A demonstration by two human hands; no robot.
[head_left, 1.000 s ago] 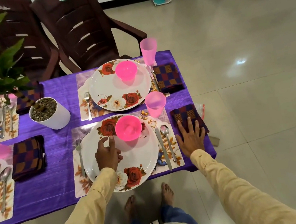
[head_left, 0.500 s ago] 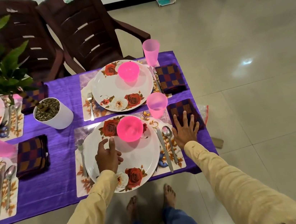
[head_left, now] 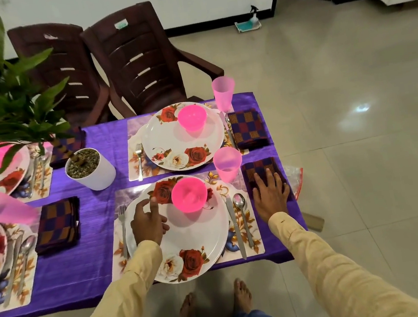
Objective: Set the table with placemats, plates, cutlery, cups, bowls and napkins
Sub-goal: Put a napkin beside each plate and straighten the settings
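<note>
The right hand (head_left: 270, 195) lay flat, palm down, on the near checked napkin (head_left: 262, 168) at the right edge of the worktop (head_left: 88, 256). Its fingers (head_left: 260, 179) were spread and straight, pressing on the cloth rather than gripping it; the napkin's far half showed beyond the fingertips, its near half was hidden under the palm. The napkin lay just beside the near placemat (head_left: 251, 243), right of the spoon (head_left: 240, 204) and knife (head_left: 234, 224), with a pink cup (head_left: 227, 162) just to its far left.

The left hand (head_left: 147, 223) rested over the left part of the near plate (head_left: 195, 242), fingers loosely curled and holding nothing, the forefinger pointing toward the pink bowl (head_left: 189, 196) that sat on the plate's far part. Hand and bowl were near but apart. A fork (head_left: 123, 223) lay on the placemat just left of the plate.

Beyond, a second setting had its own plate, bowl, cup and napkin.
</note>
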